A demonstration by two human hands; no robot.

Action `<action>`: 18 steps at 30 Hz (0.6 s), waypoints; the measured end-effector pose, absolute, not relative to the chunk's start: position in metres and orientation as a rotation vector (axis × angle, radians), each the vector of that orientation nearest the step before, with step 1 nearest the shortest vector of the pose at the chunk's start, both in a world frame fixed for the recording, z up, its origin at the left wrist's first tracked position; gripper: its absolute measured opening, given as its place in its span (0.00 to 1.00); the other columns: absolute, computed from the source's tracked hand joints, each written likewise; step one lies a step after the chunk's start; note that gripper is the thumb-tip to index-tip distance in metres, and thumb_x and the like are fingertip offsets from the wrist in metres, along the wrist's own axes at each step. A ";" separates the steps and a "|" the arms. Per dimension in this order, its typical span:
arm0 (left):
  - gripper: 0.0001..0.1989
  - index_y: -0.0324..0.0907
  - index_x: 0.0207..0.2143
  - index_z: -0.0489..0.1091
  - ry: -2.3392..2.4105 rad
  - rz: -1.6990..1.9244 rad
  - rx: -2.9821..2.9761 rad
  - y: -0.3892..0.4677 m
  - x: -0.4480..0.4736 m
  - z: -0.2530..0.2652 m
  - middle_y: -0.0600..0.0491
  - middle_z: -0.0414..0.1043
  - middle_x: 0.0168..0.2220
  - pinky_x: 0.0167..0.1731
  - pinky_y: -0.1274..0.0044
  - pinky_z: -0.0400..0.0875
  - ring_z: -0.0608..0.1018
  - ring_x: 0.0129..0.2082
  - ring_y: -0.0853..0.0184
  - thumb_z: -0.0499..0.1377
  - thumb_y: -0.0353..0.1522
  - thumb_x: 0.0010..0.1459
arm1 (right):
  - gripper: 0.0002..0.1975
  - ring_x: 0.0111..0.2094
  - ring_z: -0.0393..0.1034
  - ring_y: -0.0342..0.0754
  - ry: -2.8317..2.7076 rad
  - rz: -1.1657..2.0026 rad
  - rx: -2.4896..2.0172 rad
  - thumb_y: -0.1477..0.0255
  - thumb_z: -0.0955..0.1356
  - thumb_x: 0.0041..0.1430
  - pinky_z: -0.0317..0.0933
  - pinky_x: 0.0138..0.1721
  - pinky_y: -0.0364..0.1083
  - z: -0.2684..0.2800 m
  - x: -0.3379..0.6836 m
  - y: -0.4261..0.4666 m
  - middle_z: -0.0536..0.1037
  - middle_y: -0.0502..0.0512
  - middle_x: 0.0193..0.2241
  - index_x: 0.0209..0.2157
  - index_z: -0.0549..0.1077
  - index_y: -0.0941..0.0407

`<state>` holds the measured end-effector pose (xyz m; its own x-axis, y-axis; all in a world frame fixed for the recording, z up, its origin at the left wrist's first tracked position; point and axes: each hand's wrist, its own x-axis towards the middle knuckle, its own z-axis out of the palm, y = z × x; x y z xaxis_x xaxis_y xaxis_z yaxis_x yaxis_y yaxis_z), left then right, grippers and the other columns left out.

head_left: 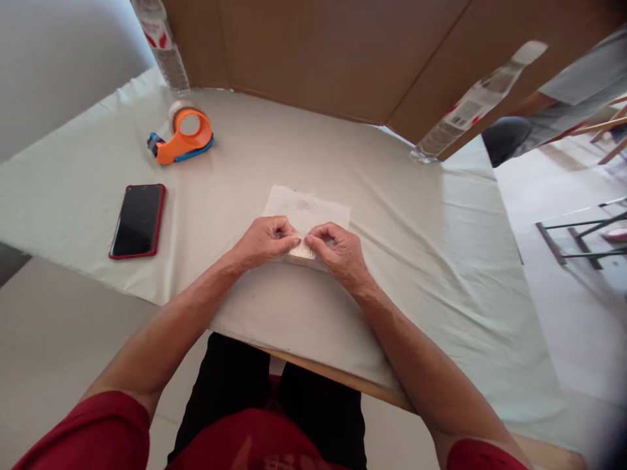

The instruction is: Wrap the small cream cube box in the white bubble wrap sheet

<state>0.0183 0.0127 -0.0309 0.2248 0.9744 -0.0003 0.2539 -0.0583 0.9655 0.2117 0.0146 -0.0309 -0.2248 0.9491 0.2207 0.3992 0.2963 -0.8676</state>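
In the middle of the cloth-covered table lies a white, thin sheet [313, 207] that looks like tissue or paper. Over its near part, my left hand [267, 241] pinches the left side of a small cream-coloured textured piece [302, 249]. My right hand [339, 251] has its thumb and fingers closed on the right side of that same piece. The two hands' fingertips are close together, with the piece between them. Fingers and thumbs hide part of it, and its exact kind cannot be made out.
An orange tape dispenser [189, 138] and a phone in a red case [138, 220] lie to the left. Two water bottles [164, 49] stand against a brown cardboard panel [318, 52] at the back. Another person's sleeve [588, 75] shows at the right.
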 end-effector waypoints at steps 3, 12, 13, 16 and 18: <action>0.11 0.39 0.23 0.66 1.211 0.922 1.509 0.012 0.019 -0.029 0.53 0.73 0.29 0.26 0.80 0.61 0.69 0.26 0.73 0.63 0.36 0.49 | 0.08 0.30 0.70 0.45 -1.783 0.888 -1.227 0.66 0.69 0.56 0.63 0.37 0.46 -0.032 0.211 0.015 0.77 0.49 0.26 0.27 0.72 0.54; 0.09 0.40 0.23 0.65 1.192 0.909 1.464 0.013 0.019 -0.030 0.55 0.72 0.28 0.25 0.80 0.61 0.68 0.25 0.74 0.62 0.34 0.48 | 0.04 0.38 0.73 0.50 -1.842 0.380 -1.227 0.69 0.67 0.60 0.65 0.44 0.52 -0.028 0.229 0.024 0.80 0.54 0.35 0.33 0.74 0.53; 0.09 0.40 0.23 0.66 1.195 0.901 1.461 0.013 0.019 -0.030 0.55 0.71 0.27 0.25 0.80 0.60 0.68 0.24 0.74 0.62 0.34 0.49 | 0.04 0.39 0.73 0.51 -1.858 0.301 -1.192 0.70 0.66 0.61 0.65 0.45 0.53 -0.023 0.229 0.021 0.80 0.55 0.36 0.34 0.74 0.53; 0.09 0.40 0.24 0.66 1.201 0.890 1.455 0.012 0.019 -0.030 0.57 0.69 0.25 0.24 0.81 0.59 0.66 0.23 0.74 0.63 0.35 0.49 | 0.06 0.40 0.74 0.51 -1.978 0.191 -1.045 0.73 0.65 0.64 0.65 0.46 0.53 -0.010 0.223 0.008 0.81 0.55 0.36 0.36 0.75 0.53; 0.10 0.40 0.24 0.67 1.206 0.884 1.460 0.013 0.019 -0.030 0.58 0.67 0.23 0.23 0.81 0.58 0.66 0.23 0.74 0.63 0.36 0.48 | 0.06 0.39 0.74 0.50 -2.125 0.168 -0.931 0.74 0.65 0.65 0.65 0.44 0.51 -0.007 0.216 0.000 0.81 0.55 0.35 0.37 0.75 0.53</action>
<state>0.0187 0.0127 -0.0295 0.2343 0.9704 -0.0585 0.2357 0.0016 0.9718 0.2164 0.0003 -0.0067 -0.4158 0.6690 0.6161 0.5636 0.7212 -0.4027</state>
